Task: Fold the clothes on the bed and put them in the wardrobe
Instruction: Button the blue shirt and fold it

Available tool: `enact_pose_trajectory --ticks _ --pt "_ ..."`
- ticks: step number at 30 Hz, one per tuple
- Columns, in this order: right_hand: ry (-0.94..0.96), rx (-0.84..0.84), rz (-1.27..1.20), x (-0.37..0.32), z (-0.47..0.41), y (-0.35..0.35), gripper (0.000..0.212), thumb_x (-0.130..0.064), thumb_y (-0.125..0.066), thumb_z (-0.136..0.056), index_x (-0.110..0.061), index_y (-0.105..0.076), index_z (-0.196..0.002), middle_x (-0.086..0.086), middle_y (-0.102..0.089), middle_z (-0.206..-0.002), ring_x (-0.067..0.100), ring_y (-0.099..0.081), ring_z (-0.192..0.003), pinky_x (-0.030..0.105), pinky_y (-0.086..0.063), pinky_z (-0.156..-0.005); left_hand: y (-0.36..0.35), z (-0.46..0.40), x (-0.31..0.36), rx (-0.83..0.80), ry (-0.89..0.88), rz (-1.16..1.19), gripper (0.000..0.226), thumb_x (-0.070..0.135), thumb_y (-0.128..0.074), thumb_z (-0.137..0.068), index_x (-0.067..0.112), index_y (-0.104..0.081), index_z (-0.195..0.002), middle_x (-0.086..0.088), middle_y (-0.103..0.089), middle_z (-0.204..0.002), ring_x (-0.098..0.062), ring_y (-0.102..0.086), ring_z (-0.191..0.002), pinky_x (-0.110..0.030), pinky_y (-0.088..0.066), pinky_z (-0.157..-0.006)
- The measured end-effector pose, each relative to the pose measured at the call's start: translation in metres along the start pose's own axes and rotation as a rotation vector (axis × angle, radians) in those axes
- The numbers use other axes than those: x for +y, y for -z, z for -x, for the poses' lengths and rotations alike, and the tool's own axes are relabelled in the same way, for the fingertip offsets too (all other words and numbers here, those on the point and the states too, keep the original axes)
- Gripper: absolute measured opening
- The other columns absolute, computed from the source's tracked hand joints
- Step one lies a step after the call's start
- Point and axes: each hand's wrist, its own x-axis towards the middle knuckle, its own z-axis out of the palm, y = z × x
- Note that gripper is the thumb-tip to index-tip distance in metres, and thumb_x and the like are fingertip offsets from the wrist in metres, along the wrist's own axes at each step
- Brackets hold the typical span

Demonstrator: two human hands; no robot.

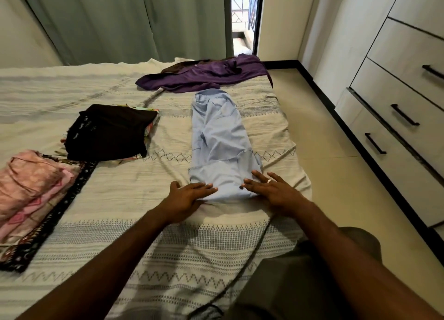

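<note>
- We are in the folding step: a light blue shirt [219,144] lies on the bed [168,235] as a long narrow strip, sleeves already turned in, collar at the far end.
- Our left hand [186,197] lies flat with fingers straight, fingertips on the near left corner of the shirt's hem; it grips nothing.
- Our right hand [270,191] is also flat and spread, pressing the near right corner of the hem; a ring shows on one finger.
- We judge the next move to be pinching both near corners and carrying the hem up toward the collar, keeping the edges level so the strip does not skew or fall open.
- Counting the clothes: one blue shirt in hand, and one purple garment [204,75] unfolded at the far edge of the bed, with what looks like a brown piece under it.
- We see two folded piles: a black garment [110,132] on top of patterned cloth, and a pink stack [36,190] on a dark patterned cloth at the left.
- So at least one loose piece is left after this shirt, by our reckoning.
- The wardrobe [408,84] stands to the right across the floor, with four black handles in view; nothing has gone into it that we can see.
</note>
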Motion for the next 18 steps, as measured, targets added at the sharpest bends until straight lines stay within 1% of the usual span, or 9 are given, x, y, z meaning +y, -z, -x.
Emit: enact_pose_trajectory --ticks 2,4,5,7,9,10,12,14,18 --pt "-0.055 -0.09 -0.076 -0.008 0.008 0.019 0.053 -0.024 -0.039 -0.107 -0.037 -0.027 -0.157 -0.007 -0.025 -0.165 0.009 -0.012 -0.154 0.045 -0.008 -0.125 0.021 0.005 0.006 -0.13 0.001 0.076 0.042 0.056 -0.025 -0.101 0.059 -0.03 -0.142 0.017 -0.05 -0.149 -0.008 -0.045 -0.133 -0.038 -0.024 -0.092" --pt "-0.116 -0.164 -0.192 -0.018 0.019 0.04 0.045 -0.023 -0.042 -0.106 -0.03 -0.043 -0.151 -0.001 -0.044 -0.156 0.017 -0.039 -0.144 0.044 -0.017 -0.123 0.043 0.011 0.012 -0.276 -0.005 0.248 0.033 0.042 -0.04 -0.107 0.057 -0.041 -0.136 0.014 -0.064 -0.129 -0.006 -0.056 -0.113 -0.037 -0.033 -0.101" --pt "-0.13 -0.192 -0.285 -0.025 0.025 0.052 0.041 -0.022 -0.045 -0.106 -0.028 -0.052 -0.145 -0.002 -0.054 -0.147 0.017 -0.049 -0.134 0.04 -0.028 -0.118 0.053 0.014 0.014 -0.35 -0.031 0.351 0.032 0.036 -0.044 -0.107 0.05 -0.048 -0.135 0.017 -0.066 -0.121 0.001 -0.058 -0.105 -0.031 -0.039 -0.1" --pt "-0.145 -0.249 -0.499 -0.037 0.038 0.074 0.028 -0.017 -0.05 -0.104 -0.024 -0.068 -0.124 -0.013 -0.069 -0.117 0.005 -0.061 -0.104 0.026 -0.044 -0.096 0.072 0.021 0.021 -0.469 -0.023 0.544 0.03 0.031 -0.048 -0.106 0.035 -0.056 -0.134 0.018 -0.066 -0.116 0.008 -0.058 -0.097 -0.019 -0.046 -0.089" --pt "-0.142 -0.352 -0.658 -0.048 0.048 0.095 0.024 -0.01 -0.052 -0.102 -0.026 -0.07 -0.1 -0.022 -0.067 -0.089 -0.005 -0.057 -0.082 0.018 -0.045 -0.08 0.087 0.028 0.025 -0.554 0.118 0.709 0.029 0.033 -0.051 -0.104 0.025 -0.064 -0.129 0.008 -0.068 -0.117 -0.002 -0.061 -0.095 -0.028 -0.049 -0.084" --pt "-0.144 -0.409 -0.719 -0.051 0.052 0.104 0.025 -0.009 -0.053 -0.102 -0.026 -0.07 -0.099 -0.018 -0.068 -0.089 -0.003 -0.059 -0.082 0.019 -0.048 -0.081 0.093 0.031 0.025 -0.621 0.155 0.806 0.027 0.032 -0.052 -0.102 0.023 -0.069 -0.12 0.004 -0.071 -0.111 -0.006 -0.064 -0.092 -0.032 -0.05 -0.084" --pt "-0.161 -0.518 -0.815 -0.056 0.058 0.119 0.021 -0.008 -0.053 -0.103 -0.015 -0.071 -0.11 -0.002 -0.072 -0.101 0.008 -0.065 -0.091 0.027 -0.053 -0.089 0.099 0.035 0.022 -0.752 0.101 0.984 0.028 0.028 -0.051 -0.101 0.021 -0.077 -0.104 -0.001 -0.075 -0.099 -0.013 -0.068 -0.086 -0.035 -0.052 -0.083" --pt "-0.139 -0.589 -0.859 -0.057 0.061 0.133 0.024 -0.009 -0.053 -0.103 0.001 -0.068 -0.118 0.011 -0.072 -0.11 0.019 -0.068 -0.099 0.033 -0.053 -0.096 0.102 0.036 0.018 -0.824 0.045 1.103 0.031 0.025 -0.049 -0.102 0.019 -0.08 -0.103 -0.005 -0.076 -0.1 -0.019 -0.07 -0.091 -0.036 -0.054 -0.086" --pt "-0.126 -0.618 -0.905 -0.051 0.051 0.155 0.023 -0.014 -0.055 -0.101 0.0 -0.07 -0.113 0.009 -0.074 -0.105 0.02 -0.068 -0.097 0.03 -0.051 -0.091 0.108 0.027 0.006 -0.79 0.057 1.204 0.037 0.019 -0.042 -0.105 0.015 -0.078 -0.109 -0.011 -0.075 -0.107 -0.024 -0.071 -0.098 -0.041 -0.055 -0.091"
